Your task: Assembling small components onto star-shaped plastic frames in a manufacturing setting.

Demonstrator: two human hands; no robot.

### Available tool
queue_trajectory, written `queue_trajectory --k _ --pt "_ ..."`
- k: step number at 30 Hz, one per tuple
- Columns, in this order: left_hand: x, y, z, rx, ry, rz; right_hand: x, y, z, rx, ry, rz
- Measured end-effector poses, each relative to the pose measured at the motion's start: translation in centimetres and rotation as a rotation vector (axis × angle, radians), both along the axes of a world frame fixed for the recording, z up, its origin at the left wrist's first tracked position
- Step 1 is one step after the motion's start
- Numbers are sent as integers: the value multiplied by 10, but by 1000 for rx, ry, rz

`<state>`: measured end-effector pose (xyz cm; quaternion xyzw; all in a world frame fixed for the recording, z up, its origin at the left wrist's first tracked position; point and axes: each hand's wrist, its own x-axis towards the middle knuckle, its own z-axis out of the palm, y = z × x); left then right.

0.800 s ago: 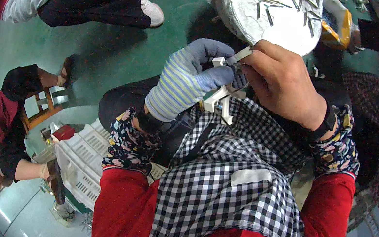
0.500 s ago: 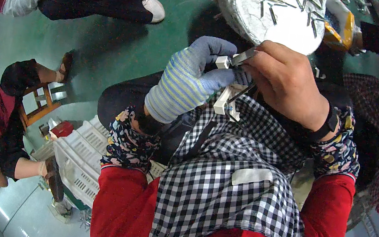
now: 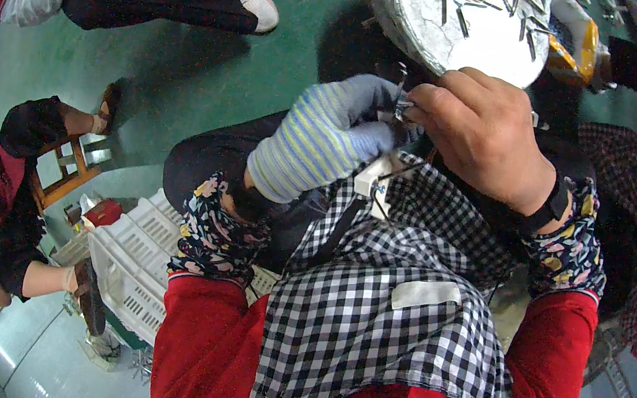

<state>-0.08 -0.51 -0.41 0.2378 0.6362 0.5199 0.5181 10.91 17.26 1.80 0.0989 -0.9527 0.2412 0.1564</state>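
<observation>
My left hand [image 3: 326,136], in a blue and yellow-green striped knit glove, is closed, its thumb and fingers pinching around a white plastic part that is mostly hidden. My bare right hand [image 3: 483,133], a dark band at its wrist, pinches a small shiny metal piece [image 3: 402,110] against the left fingertips. Blur and the fingers hide how the metal meets the plastic. Just below the left thumb, a white plastic block [image 3: 374,176] with a dark strip and a small metal detail shows above the checked apron [image 3: 395,293]. Whether it joins the held part I cannot tell.
Ahead stands a round white-covered surface [image 3: 473,45] strewn with several thin metal strips. Beside it is an orange-edged container [image 3: 578,57]. White slotted crates [image 3: 132,262] sit to my left. Other people sit at the left, upper left and right; a wooden stool [image 3: 70,178] is at the left.
The metal piece has turned from lying flat and slanted to a smaller glinting shape between the fingers. Both hands have shifted slightly, and the white plastic at the left fingertips is now more hidden.
</observation>
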Motion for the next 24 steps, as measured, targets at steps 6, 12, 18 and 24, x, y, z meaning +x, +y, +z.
queue_trajectory --k 6,12,18,24 --pt "3 4 -2 29 -5 -41 0 3 -3 1 21 42" --pt "4 7 2 92 -171 85 0 1 -1 -65 -14 -13" --pt "6 10 1 170 -352 196 -1 -2 -2 -154 -25 -46" --pt "0 9 -7 181 -403 204 0 -2 -1 -236 -52 -59"
